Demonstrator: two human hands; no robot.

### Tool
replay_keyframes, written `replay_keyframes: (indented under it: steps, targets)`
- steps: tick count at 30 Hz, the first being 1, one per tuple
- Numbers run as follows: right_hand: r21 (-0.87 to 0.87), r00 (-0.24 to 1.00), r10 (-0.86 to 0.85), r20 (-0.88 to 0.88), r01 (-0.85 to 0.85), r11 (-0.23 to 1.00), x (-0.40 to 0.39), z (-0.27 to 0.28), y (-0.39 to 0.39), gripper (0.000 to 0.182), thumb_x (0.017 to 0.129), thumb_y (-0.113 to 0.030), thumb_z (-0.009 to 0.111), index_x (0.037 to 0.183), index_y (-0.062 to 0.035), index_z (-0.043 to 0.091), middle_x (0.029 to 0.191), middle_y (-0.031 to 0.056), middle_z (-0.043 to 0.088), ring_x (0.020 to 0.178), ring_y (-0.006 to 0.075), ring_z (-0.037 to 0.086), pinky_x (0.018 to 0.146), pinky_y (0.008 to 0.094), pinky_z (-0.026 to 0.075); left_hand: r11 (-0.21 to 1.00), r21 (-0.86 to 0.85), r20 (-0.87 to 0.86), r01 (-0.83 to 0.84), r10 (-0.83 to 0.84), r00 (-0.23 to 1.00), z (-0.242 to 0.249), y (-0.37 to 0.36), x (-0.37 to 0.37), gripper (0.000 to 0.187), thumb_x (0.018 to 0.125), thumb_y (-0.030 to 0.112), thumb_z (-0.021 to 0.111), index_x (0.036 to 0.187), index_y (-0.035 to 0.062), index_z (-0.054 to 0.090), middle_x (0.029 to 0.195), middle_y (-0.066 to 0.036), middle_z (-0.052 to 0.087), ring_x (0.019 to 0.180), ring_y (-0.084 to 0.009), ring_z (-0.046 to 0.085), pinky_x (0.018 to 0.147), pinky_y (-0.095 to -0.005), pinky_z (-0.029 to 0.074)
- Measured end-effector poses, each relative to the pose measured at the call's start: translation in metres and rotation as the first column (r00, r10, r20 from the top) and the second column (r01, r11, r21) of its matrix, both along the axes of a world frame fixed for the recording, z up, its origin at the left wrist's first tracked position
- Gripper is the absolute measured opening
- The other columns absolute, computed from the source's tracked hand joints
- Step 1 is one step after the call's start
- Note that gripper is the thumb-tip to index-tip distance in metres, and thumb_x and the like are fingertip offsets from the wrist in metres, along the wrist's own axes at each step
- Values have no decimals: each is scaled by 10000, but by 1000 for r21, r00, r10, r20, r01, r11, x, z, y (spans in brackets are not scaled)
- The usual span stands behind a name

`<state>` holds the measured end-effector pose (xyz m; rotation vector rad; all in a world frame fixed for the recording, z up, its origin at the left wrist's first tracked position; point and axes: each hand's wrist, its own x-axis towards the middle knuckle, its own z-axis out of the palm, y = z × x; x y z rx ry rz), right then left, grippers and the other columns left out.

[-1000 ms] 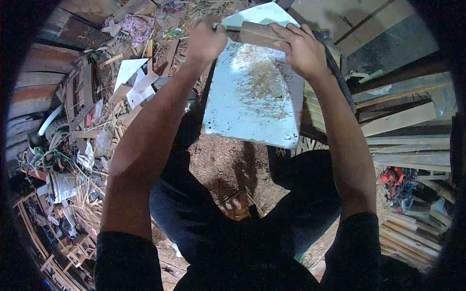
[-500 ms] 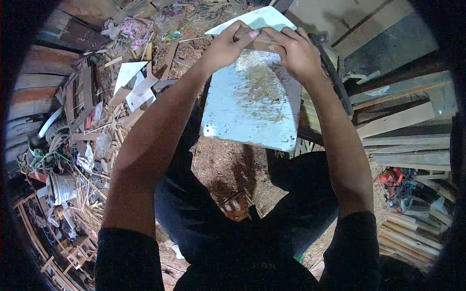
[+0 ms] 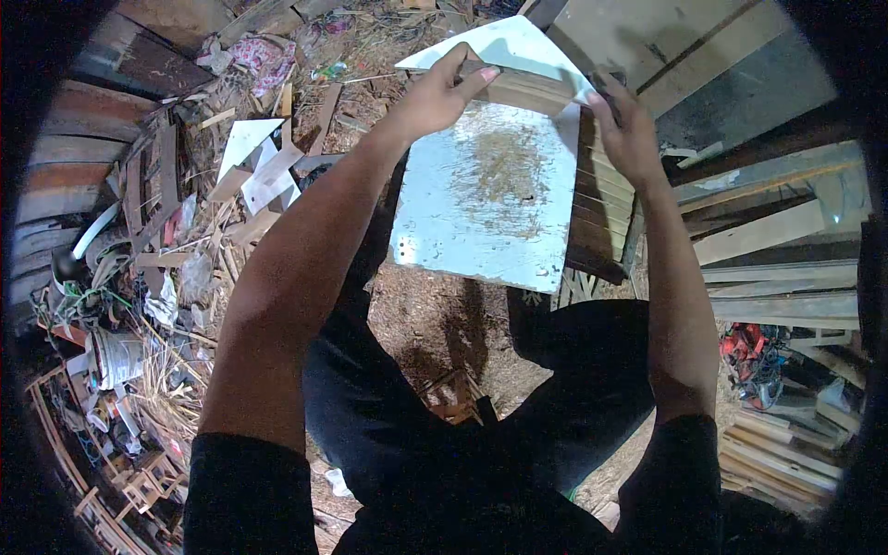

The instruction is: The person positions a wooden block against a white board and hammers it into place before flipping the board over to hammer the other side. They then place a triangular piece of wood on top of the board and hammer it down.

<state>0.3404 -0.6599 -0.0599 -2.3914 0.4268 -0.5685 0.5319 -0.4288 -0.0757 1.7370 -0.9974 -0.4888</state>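
Note:
My left hand [image 3: 437,100] is closed around the left end of a narrow wooden piece [image 3: 527,90], its thumb resting on top. The piece lies across the far end of a worn white board [image 3: 472,231] set in front of my knees. Beyond that board's right far corner, my right hand [image 3: 631,134] is closed on a dark hammer [image 3: 609,83]. Most of the hammer is hidden by my hand and forearm. Its thumb tip is close to the right end of the wooden piece. A white pointed sheet [image 3: 518,39] lies just behind.
Slatted wood [image 3: 601,208] lies beside the board on the right. Wooden planks [image 3: 777,287] and a red tool [image 3: 743,344] are farther right. White offcuts [image 3: 250,143], scraps and a printed cloth [image 3: 264,57] litter the left. Shavings [image 3: 435,310] cover the floor between my legs.
My right hand has left the wooden piece and moved right onto the hammer. More of the wooden piece shows now. My left hand keeps its hold on the left end.

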Motion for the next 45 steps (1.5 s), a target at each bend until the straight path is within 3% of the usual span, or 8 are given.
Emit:
replay_keyframes:
  steps: [6,13,20,26,28,31,35,45]
  targets:
    - [-529,838,-412,-358,181,829,-49,-39,-45,647,926,-480,673,1370,-45,494,1216,321,599,1166,539,574,966,601,480,986,-146,10,-80,82,997,-5,0,-10,420,1039,409,581,1205,31,508,1125,-172,630,1011,-226,597,894,-398,486]
    - [-453,703,-394,-592,115,884,-63,-52,-56,564,891,-349,681,1274,15,484,1280,301,568,1106,520,624,882,604,530,999,-36,23,28,-27,999,-9,0,4,404,1050,395,565,1209,28,506,1117,-168,635,1052,-221,599,896,-402,483]
    - [-285,803,-333,-494,212,935,-57,-58,-59,407,937,-270,628,1213,15,539,1071,333,662,1070,517,626,876,587,496,996,-70,135,-49,58,989,-15,-2,0,469,1041,440,565,1234,18,497,1126,-193,635,1043,-241,612,904,-406,486]
    - [-329,911,-395,-116,340,881,-51,-14,-3,324,885,-180,697,1118,40,649,1011,319,683,991,511,658,860,545,519,999,-42,95,-20,24,995,-9,-1,-2,483,1039,451,563,1240,18,493,1133,-204,631,1075,-249,603,926,-409,478]
    - [-64,789,-96,-607,71,995,-53,-21,11,394,837,-115,716,1198,22,636,1161,289,665,1066,479,643,964,520,498,999,-38,112,-32,36,993,-10,-2,1,484,1039,452,563,1241,17,492,1130,-204,631,1070,-247,602,926,-410,477]
    - [-438,930,24,-367,-195,878,-61,-45,31,517,836,-171,703,1315,-13,589,1408,255,543,1284,423,535,1124,522,388,993,-85,69,83,-77,995,-21,-7,8,473,1039,451,563,1223,20,497,1118,-200,631,1066,-246,602,930,-416,474]
    - [-444,913,81,-399,-270,854,-49,-64,31,726,914,-377,615,1545,-117,367,1632,169,283,1525,394,194,1257,551,117,998,-52,89,-18,23,996,-10,0,1,461,1038,437,573,1235,25,503,1132,-203,632,1066,-243,600,936,-414,471]
    - [-380,908,-27,-419,-148,913,-31,-81,33,820,872,-571,603,1553,-174,375,1640,103,308,1532,342,213,1226,640,42,989,-127,38,80,-76,996,-22,-6,7,455,1040,402,582,1267,17,496,1159,-189,642,1083,-218,598,945,-388,476]
